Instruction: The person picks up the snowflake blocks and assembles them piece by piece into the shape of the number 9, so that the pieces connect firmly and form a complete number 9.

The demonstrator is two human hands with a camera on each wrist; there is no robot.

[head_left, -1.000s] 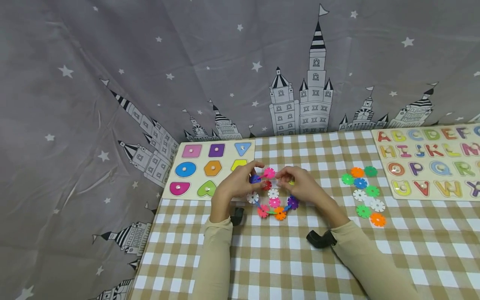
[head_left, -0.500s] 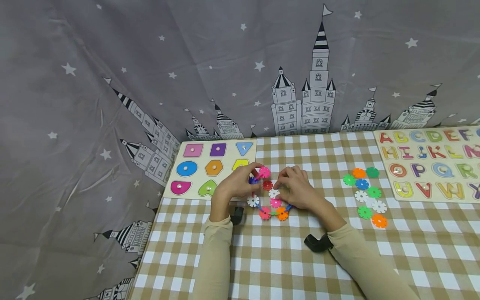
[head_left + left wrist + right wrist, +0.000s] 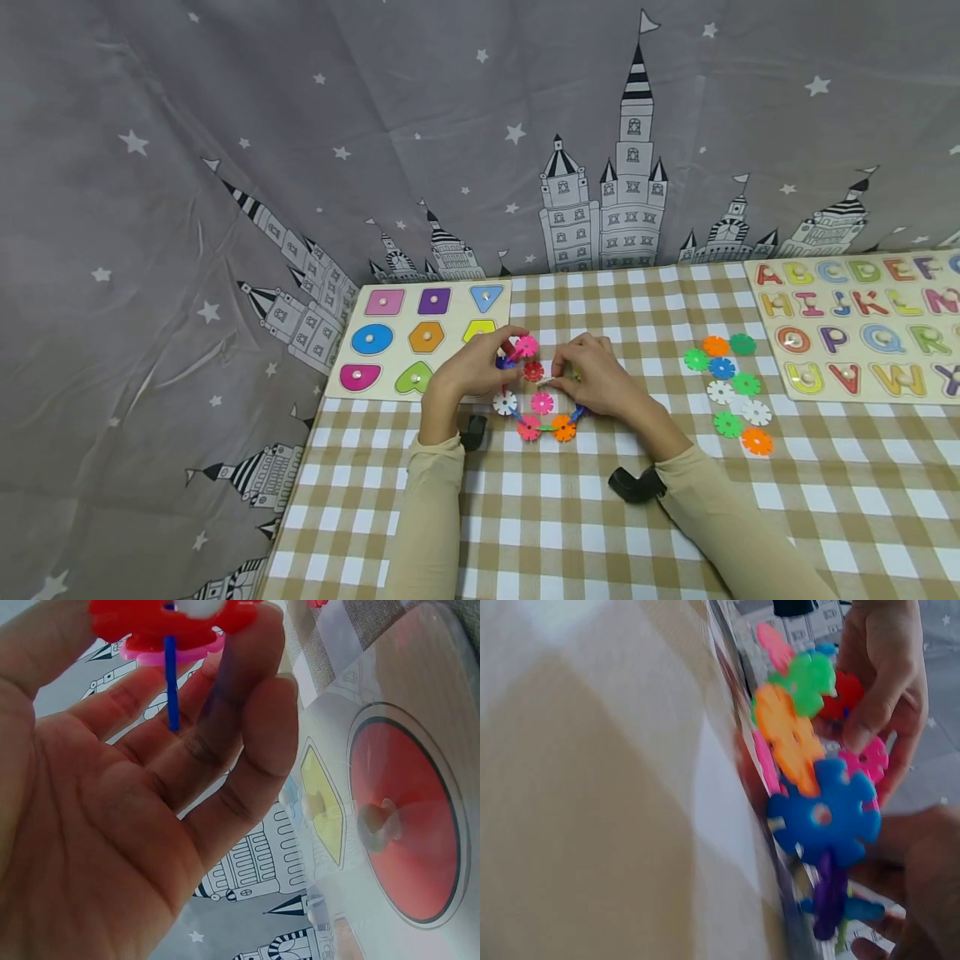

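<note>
A ring of linked plastic snowflake discs, with orange (image 3: 564, 428) and white (image 3: 505, 403) ones among them, lies in front of me. My left hand (image 3: 474, 365) holds its upper left part, by a blue disc (image 3: 505, 362) and a pink disc (image 3: 527, 346). In the left wrist view a red disc (image 3: 139, 621) sits between thumb and fingers. My right hand (image 3: 596, 377) pinches a loose white disc (image 3: 545, 381), turned edge-on, inside the ring. A red disc (image 3: 533, 371) and a pink disc (image 3: 542, 403) lie near it. My right fingers hide the ring's right side.
Several loose discs, including a green one (image 3: 727, 424), lie to the right. A shape puzzle board (image 3: 395, 337) stands at the left, and an alphabet board (image 3: 847, 321) at the far right. A grey castle-print curtain (image 3: 420, 125) hangs behind the checked cloth (image 3: 555, 517).
My right hand has come down and left to the white disc, picked it up and tilted it edge-on. The pink disc end by my left hand has shifted slightly left.
</note>
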